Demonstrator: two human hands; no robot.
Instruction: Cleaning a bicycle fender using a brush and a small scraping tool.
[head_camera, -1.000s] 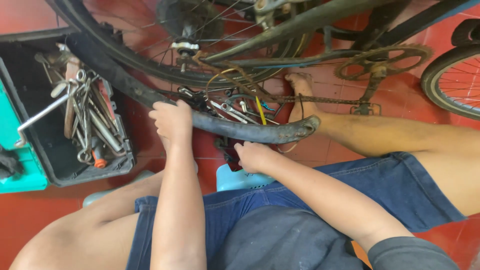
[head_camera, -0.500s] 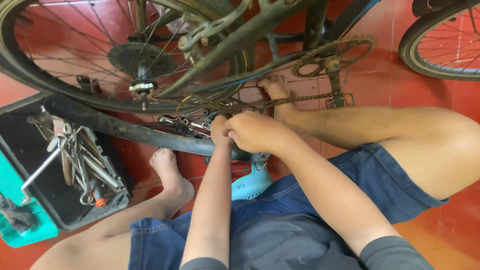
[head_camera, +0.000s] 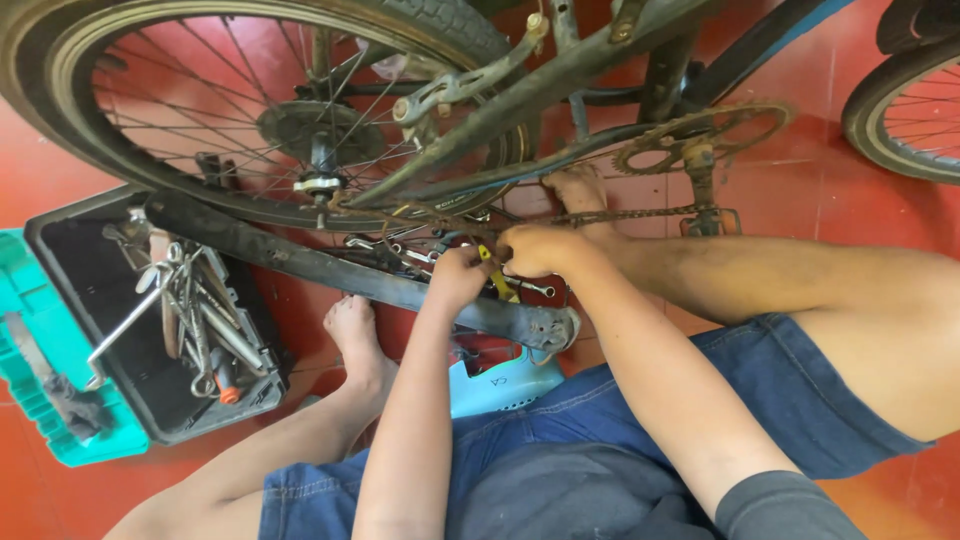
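Chain runs just beyond both hands: left hand clenched on a yellow-handled tool, right hand clenched beside it.

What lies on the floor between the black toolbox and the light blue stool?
In the head view, the person's bare left foot rests on the red floor between the black toolbox and the light blue stool.
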